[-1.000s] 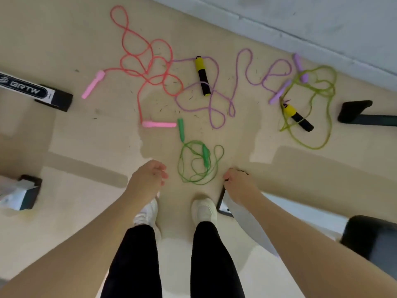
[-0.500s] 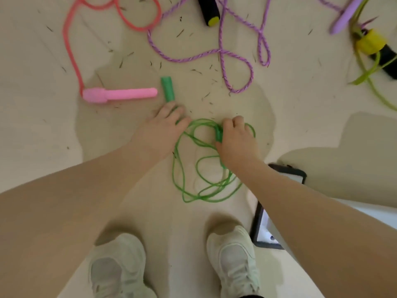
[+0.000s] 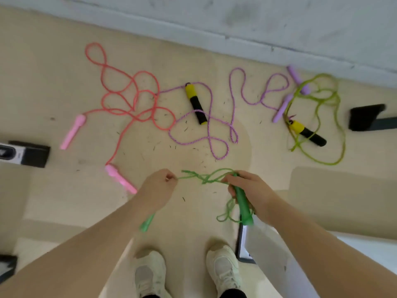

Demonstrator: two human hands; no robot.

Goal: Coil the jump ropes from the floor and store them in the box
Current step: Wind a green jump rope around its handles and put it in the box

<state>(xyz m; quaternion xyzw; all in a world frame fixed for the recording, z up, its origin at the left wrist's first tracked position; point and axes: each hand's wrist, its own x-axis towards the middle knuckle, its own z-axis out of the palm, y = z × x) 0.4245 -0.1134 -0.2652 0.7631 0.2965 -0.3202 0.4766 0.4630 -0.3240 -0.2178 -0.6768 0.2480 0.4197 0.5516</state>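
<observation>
I hold the green jump rope off the floor between both hands. My left hand is shut on its cord, with one green handle hanging below my wrist. My right hand is shut on the other green handle and a tangle of cord. On the floor beyond lie a red rope with pink handles, a purple rope, and a yellow-green rope with yellow-and-black handles. A white box edge shows by my right foot.
A grey wall base runs along the far side. Black equipment feet stand at the left and the right. My white shoes are at the bottom. Small dark debris dots the beige floor.
Both hands took hold of the green rope on the floor and lifted it. The view pulled back as I rose, and the cord now stretches between my hands.
</observation>
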